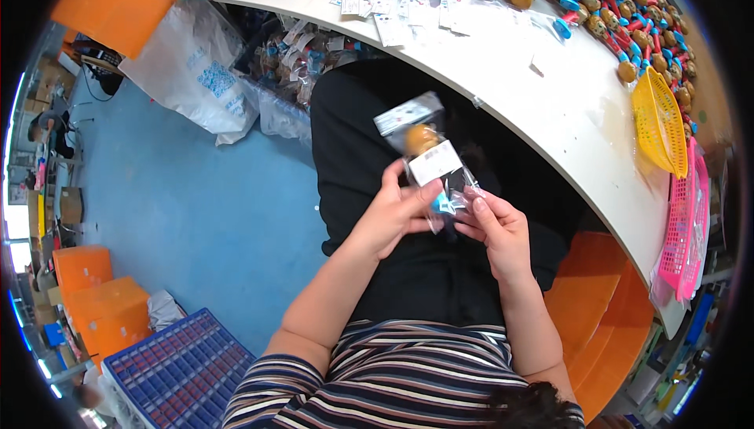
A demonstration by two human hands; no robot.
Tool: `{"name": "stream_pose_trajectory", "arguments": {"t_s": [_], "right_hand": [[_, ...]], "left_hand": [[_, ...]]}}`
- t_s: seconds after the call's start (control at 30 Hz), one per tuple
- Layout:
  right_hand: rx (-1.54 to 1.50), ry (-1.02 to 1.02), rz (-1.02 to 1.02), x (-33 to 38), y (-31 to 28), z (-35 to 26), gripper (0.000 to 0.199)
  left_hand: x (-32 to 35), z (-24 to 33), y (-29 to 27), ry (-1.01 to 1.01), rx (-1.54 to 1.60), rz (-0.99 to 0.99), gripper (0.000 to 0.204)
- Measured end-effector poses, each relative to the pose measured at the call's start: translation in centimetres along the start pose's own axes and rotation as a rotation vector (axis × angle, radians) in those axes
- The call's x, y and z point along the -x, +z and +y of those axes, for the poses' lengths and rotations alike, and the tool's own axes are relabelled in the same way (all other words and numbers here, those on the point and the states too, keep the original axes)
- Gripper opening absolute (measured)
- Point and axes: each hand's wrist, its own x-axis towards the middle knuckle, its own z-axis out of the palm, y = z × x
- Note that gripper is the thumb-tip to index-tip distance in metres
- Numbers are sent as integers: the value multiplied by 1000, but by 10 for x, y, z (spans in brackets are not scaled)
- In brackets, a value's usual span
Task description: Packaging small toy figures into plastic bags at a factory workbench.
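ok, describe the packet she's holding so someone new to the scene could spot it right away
Start at the curved white table, then drop to the dark lap in front of it. There the left hand and right hand hold up a clear plastic packet between them. It holds one brown toy with a white card, and unlike the loose toys on the table, it is bagged and off the table.
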Motion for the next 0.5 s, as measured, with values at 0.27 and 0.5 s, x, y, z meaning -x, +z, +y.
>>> {"name": "stream_pose_trajectory", "arguments": {"t_s": [0.27, 0.5], "right_hand": [[50, 80, -49, -1, 17, 19, 30], [114, 69, 7, 6, 0, 24, 29]], "left_hand": [[19, -22, -39, -225, -145, -29, 30], [15, -22, -42, -280, -81, -107, 28]]}}
